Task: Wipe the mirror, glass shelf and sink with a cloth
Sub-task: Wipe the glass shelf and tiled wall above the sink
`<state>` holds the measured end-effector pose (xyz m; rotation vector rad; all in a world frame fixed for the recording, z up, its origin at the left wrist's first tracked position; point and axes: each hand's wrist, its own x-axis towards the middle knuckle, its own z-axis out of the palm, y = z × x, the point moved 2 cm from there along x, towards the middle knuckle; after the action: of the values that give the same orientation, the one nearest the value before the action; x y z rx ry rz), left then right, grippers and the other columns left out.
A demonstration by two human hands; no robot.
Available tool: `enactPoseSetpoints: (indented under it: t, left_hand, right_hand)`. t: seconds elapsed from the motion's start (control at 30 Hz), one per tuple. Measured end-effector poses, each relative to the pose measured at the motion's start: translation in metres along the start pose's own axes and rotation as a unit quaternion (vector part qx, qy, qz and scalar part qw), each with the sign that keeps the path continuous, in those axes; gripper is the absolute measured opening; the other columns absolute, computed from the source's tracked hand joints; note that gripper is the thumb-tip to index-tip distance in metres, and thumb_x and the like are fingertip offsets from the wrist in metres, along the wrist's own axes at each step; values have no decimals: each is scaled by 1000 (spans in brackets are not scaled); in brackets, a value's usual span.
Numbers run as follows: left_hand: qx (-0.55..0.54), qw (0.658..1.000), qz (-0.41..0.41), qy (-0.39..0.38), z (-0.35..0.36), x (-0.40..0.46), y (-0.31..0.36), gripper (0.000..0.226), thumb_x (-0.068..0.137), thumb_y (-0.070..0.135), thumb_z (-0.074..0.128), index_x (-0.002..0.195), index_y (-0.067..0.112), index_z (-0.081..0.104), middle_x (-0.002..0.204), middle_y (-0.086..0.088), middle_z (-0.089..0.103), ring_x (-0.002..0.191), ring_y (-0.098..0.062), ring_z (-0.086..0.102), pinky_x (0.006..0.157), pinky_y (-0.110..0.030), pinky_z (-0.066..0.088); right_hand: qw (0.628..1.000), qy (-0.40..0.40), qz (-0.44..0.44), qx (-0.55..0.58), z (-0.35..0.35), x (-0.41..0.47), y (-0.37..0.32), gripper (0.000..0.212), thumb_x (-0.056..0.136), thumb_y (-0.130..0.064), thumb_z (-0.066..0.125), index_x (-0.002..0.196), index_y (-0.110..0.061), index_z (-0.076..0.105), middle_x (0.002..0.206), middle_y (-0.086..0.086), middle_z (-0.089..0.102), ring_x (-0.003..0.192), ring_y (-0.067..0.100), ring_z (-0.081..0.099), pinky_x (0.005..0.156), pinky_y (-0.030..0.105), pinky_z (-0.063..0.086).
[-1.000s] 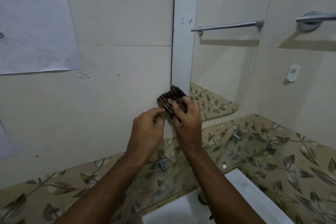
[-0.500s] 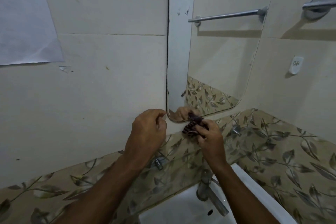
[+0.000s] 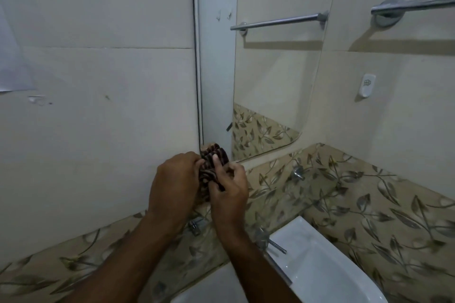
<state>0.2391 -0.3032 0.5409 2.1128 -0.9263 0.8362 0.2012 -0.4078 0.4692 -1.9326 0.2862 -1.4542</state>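
White ceramic sink [image 3: 320,265] sits lowest in my view, its rim running under my right forearm, with a chrome tap [image 3: 267,241] at its back edge. Just above the sink lies the clear glass shelf [image 3: 283,194], held by small metal brackets; the leaf-patterned tile band shows through it.

Above the shelf I hold a dark striped cloth [image 3: 213,167] between both hands — my left hand [image 3: 174,184] has its fingers curled onto the cloth's left side, and my right hand [image 3: 230,189] pinches its right side, one finger laid straight up the fabric. The cloth is bunched, and its top edge sits at the lower left corner of the frameless wall mirror [image 3: 266,76], which also reflects it there.

Higher than the sink, the mirror shows a reflected chrome towel rail, and the real chrome towel rail [image 3: 413,6] is on the side wall to the mirror's right. Below that rail a small white plastic wall hook [image 3: 366,85] is fixed to the cream tile — well above the sink.
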Motion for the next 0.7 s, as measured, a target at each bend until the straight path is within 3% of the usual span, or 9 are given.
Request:
enactPoseSetpoints:
  t: [0.13,0.3,0.47,0.57,0.7]
  left_hand:
    - [-4,1000,14,6,6,-2,-1,6,85,16,74,84,11,77,76,-6,74,63,-18,66,63,-30,56]
    - [-27,999,34,15,17,-4,-10,3,80,10,78,81,8,76,72,-7,72,60,-16,64,59,-32,57]
    - [-38,999,19,30,22,-5,-8,4,80,5,77,77,6,74,68,-7,69,56,-15,61,54,-32,55]
    - [-37,999,22,26,23,-6,-8,3,81,6,77,79,6,74,69,-6,70,58,-15,63,57,-31,55]
    - [-32,999,21,26,23,-7,-8,3,80,6,77,79,6,75,70,-6,70,58,-15,62,57,-30,54]
  right_hand:
    - [1000,19,-3,-8,-7,6,26,68,81,7,71,136,-29,54,112,4,53,98,18,56,87,19,53]
    - [994,84,47,-54,-30,43,71,64,78,12,71,134,-17,58,101,3,52,87,3,45,81,-2,38]
    - [978,134,127,-93,-61,92,115,30,90,-2,65,119,1,68,98,8,54,83,23,55,71,18,44]
    - [965,152,176,-120,-76,119,138,21,89,-2,67,104,11,70,97,18,57,82,31,58,68,19,37]
    - [952,164,234,-112,-92,147,157,21,90,-4,64,103,12,69,97,17,57,82,29,57,69,18,35]
